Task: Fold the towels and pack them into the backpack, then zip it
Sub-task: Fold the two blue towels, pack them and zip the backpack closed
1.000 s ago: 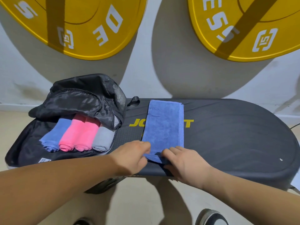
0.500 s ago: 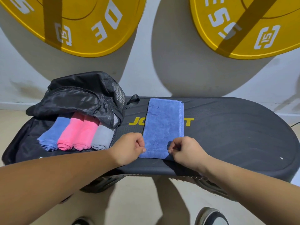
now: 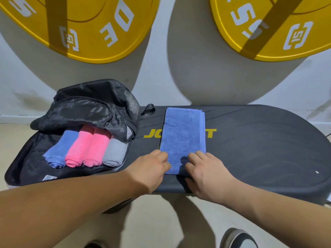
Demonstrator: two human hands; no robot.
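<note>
Gripping near end of blue towel (image 3: 182, 133), folded flat on table (image 3: 259, 149) | right hand (image 3: 206, 170) fisted 0.5 s ago, fingers now lie over corner, thumb under | left hand (image 3: 152, 169) still pinches left edge | open backpack (image 3: 93, 111) alongside holds 4 rolled towels (image 3: 84, 149)

Bright light falls from overhead. Behind the black board (image 3: 259, 149), two yellow discs (image 3: 86, 24) throw broad grey shadows on the wall (image 3: 159, 77). On the board, the right hand (image 3: 206, 170) softly shades the blue towel (image 3: 182, 133). Lines bow past the board's ends, and focus is sharp.
</note>
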